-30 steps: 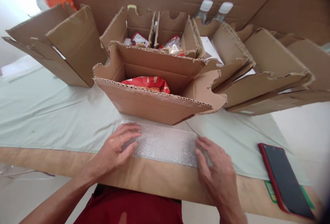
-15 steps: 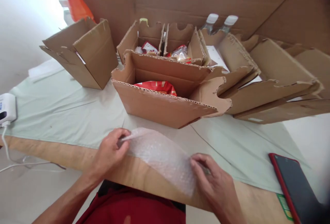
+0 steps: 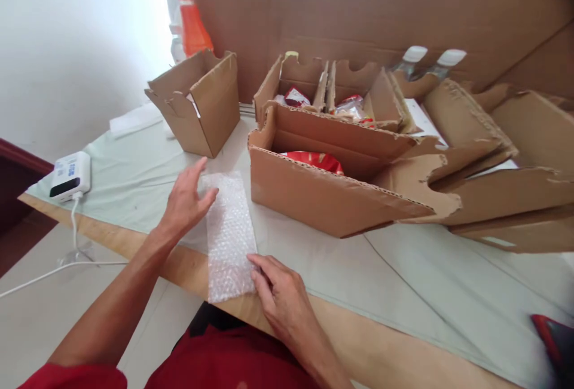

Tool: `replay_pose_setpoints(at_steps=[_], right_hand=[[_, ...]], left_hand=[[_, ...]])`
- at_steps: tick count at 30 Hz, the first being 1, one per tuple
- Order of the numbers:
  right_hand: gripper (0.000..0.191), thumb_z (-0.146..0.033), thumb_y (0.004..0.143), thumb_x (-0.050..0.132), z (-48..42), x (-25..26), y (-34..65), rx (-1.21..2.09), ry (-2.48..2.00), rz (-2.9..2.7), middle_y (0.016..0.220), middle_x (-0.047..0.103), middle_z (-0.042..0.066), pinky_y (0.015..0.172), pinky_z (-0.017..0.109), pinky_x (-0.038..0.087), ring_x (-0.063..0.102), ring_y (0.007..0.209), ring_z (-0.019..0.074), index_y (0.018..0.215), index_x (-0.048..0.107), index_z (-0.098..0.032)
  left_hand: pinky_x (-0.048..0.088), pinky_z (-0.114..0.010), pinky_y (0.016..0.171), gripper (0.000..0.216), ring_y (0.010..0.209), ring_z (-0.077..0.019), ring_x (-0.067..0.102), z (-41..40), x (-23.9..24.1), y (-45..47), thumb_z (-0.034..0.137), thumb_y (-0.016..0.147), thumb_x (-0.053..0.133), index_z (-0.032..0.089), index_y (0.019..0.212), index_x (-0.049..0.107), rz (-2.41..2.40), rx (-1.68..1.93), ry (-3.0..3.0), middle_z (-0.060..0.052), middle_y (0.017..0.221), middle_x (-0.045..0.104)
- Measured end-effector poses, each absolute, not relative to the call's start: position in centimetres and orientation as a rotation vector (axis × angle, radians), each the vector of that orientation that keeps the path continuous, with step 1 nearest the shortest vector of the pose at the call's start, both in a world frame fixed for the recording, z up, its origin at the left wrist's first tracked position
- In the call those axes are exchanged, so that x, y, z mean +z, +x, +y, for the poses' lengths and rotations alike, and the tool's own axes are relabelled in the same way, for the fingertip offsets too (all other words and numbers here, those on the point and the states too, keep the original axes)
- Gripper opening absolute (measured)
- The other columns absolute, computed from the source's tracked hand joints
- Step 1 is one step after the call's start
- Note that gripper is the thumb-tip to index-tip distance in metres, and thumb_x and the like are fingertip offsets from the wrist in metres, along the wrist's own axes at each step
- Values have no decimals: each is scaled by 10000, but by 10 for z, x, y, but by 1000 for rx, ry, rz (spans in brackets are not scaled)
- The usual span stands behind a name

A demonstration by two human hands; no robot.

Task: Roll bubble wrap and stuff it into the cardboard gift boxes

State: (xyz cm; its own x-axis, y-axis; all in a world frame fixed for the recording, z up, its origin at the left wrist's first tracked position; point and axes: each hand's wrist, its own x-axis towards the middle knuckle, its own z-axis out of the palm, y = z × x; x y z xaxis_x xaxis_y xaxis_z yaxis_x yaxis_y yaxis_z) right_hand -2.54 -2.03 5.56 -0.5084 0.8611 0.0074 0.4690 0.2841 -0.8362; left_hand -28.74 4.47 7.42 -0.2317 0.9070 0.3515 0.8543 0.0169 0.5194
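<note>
A rectangular piece of bubble wrap (image 3: 229,227) lies on the pale green cloth, with its lower end over the bare wooden edge of the table. My left hand (image 3: 186,201) is open at its upper left side, thumb and fingers spread apart. Along the lower right side, my right hand (image 3: 284,293) has its thumb and index finger closed at the edge of the wrap. Just beyond stands an open cardboard box (image 3: 314,192) with a red packet (image 3: 316,161) inside.
A narrow cardboard box (image 3: 204,108) stands at the back left, near an orange bottle (image 3: 192,27). More open boxes (image 3: 359,90) line the back, with two white-capped bottles (image 3: 415,54) behind. A white device (image 3: 72,175) with a cable sits left; a red-edged phone (image 3: 553,341) lies right.
The bubble wrap has been turned and laid flat lengthwise, farther left. My left hand has let go and opened. The view has swung left.
</note>
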Motion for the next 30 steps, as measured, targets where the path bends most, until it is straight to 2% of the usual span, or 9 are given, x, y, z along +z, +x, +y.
replay_pose_setpoints(at_steps=[4, 7, 9, 12, 14, 16, 20, 25, 30], right_hand=[[299, -288, 976, 521, -25, 56, -21, 1375, -1214, -1869, 1009, 769, 55, 742, 260, 550, 714, 846, 185, 1168, 739, -215], [306, -399, 958, 586, -28, 59, -25, 1637, -1242, -1607, 932, 767, 55, 697, 246, 544, 696, 797, 177, 1136, 744, -206], [339, -456, 934, 632, -27, 62, -30, 1754, -1239, -1447, 943, 771, 63, 711, 250, 554, 698, 808, 180, 1134, 746, -207], [374, -504, 928, 650, -24, 63, -37, 1805, -1230, -1309, 969, 780, 76, 682, 244, 558, 699, 749, 158, 1141, 736, -209], [383, -510, 954, 620, -22, 62, -38, 1786, -1211, -1273, 975, 782, 76, 632, 232, 551, 702, 698, 143, 1184, 704, -215], [351, -469, 982, 595, -21, 61, -36, 1687, -1205, -1304, 953, 780, 57, 619, 228, 561, 707, 667, 132, 1224, 673, -229], [211, -259, 991, 589, -18, 61, -29, 1195, -1156, -1686, 968, 771, 26, 735, 244, 598, 733, 794, 140, 1177, 688, -256], [304, -98, 949, 548, -2, 61, -39, 529, -905, -2246, 1201, 732, 107, 887, 385, 587, 681, 1071, 242, 1211, 668, -196], [355, -36, 917, 510, 14, 47, -60, 307, -864, -2527, 1376, 666, 131, 917, 460, 554, 598, 1274, 326, 1192, 683, -180]], left_hand=[[476, -514, 1125, 398, 1361, -305, 542, -28, 73, -288, 326, 934, 634, 235, 1321, 621, 1681, 891, 2085, -116, 1388, 637], [443, -564, 1156, 675, 1497, -361, 380, -77, 73, -275, 422, 862, 751, 269, 1472, 508, 1471, 730, 2143, -136, 1551, 503], [431, -574, 1162, 709, 1487, -367, 396, -93, 68, -264, 350, 855, 765, 257, 1497, 479, 1475, 798, 2181, -151, 1531, 526], [544, -417, 1030, 417, 1223, -255, 643, -88, 58, -254, 113, 922, 596, 239, 1319, 613, 1647, 1067, 2077, -92, 1199, 734], [582, -309, 840, 306, 959, -193, 712, -73, 53, -254, 97, 940, 556, 221, 1197, 666, 1798, 1133, 1921, -52, 1012, 761], [569, -296, 742, 274, 810, -177, 701, -57, 51, -258, 157, 936, 595, 193, 1196, 673, 1907, 1095, 1830, -46, 962, 758], [551, -340, 748, 393, 756, -196, 681, -37, 46, -261, 173, 895, 598, 130, 1284, 634, 2012, 1043, 1902, -31, 835, 718], [537, -353, 761, 439, 770, -204, 655, -38, 37, -259, 181, 921, 567, 131, 1357, 574, 2090, 1044, 1963, -27, 826, 682], [530, -376, 801, 464, 818, -214, 634, -42, 36, -260, 175, 938, 568, 172, 1400, 521, 2110, 1035, 1977, -41, 902, 664]])
